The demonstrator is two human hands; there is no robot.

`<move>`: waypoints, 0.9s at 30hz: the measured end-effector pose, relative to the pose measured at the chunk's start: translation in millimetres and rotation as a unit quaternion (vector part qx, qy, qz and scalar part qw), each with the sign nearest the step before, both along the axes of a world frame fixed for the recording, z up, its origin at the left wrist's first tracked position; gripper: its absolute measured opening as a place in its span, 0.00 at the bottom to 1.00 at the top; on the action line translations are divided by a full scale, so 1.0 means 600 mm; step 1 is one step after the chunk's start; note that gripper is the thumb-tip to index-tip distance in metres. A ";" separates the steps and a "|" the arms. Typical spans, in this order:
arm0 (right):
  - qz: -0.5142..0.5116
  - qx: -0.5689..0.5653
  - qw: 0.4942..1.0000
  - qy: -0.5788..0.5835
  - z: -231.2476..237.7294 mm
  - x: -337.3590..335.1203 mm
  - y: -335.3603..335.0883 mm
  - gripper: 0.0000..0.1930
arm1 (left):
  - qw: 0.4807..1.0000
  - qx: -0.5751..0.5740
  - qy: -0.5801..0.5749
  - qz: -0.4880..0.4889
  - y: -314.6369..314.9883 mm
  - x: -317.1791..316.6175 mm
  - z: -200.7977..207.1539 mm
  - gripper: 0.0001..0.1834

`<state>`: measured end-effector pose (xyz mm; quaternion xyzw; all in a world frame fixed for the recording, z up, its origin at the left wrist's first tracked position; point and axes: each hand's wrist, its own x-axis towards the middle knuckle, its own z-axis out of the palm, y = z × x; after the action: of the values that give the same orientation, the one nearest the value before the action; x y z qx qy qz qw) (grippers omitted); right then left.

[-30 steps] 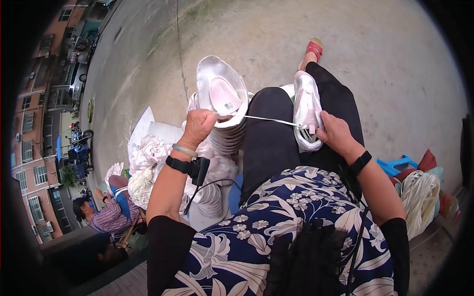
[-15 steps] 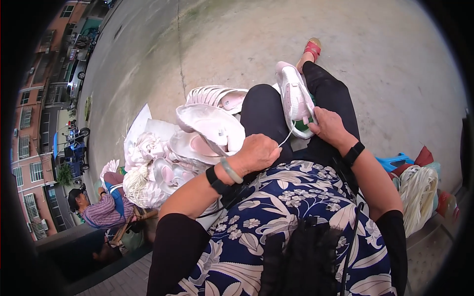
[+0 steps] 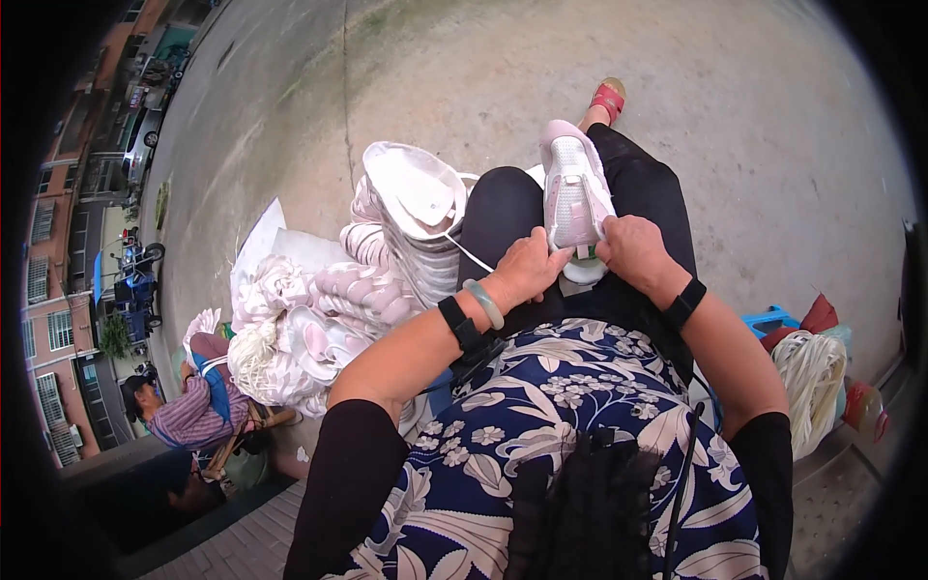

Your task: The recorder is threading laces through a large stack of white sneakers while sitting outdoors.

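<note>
A pink-and-white shoe upper [image 3: 574, 188] lies between my knees, its toe pointing away from me. At its near left edge my left hand [image 3: 527, 266] pinches the rim with thumb and fingers. My right hand [image 3: 636, 249] is closed on the near right edge. A white lace [image 3: 469, 253] stretches from beside the stacked uppers to my left hand; its end there is hidden. Below the upper's near edge, a white and green part [image 3: 585, 269] shows between the hands. A stack of pale uppers [image 3: 416, 193] leans beside my left knee.
More pink and white uppers [image 3: 319, 338] lie heaped on the left, with a bundle of cream laces [image 3: 253, 360]. Another lace bundle [image 3: 810, 382] hangs at the right, by a blue plastic thing [image 3: 768, 317]. A person [image 3: 198, 406] in a striped shirt sits farther left.
My left hand has moved right and away from me, to the upper's near edge. The upper has tilted, hiding most of its green inside. The stacked uppers on the left now stand more upright.
</note>
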<state>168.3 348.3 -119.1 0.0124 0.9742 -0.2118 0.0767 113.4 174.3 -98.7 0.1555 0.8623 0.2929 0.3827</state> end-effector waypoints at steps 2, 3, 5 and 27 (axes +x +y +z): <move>0.012 0.014 1.000 -0.010 0.011 0.003 -0.005 0.10 | 1.000 -0.004 -0.021 0.005 0.001 -0.018 -0.007 0.19; 0.020 0.020 0.999 -0.022 0.011 0.004 -0.006 0.11 | 0.998 -0.012 -0.063 -0.006 0.000 -0.030 -0.010 0.19; 0.025 0.028 0.999 -0.035 0.009 0.002 -0.003 0.13 | 0.995 -0.038 -0.077 -0.055 0.003 -0.052 -0.011 0.21; 0.020 -0.027 0.999 -0.033 -0.035 -0.011 0.007 0.15 | 0.953 -0.098 0.176 -0.225 0.027 -0.062 -0.035 0.21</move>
<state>161.7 352.4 -139.9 -0.0021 0.9651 -0.2360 0.1137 76.2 190.5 -119.5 0.3563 0.8832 0.0817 0.2939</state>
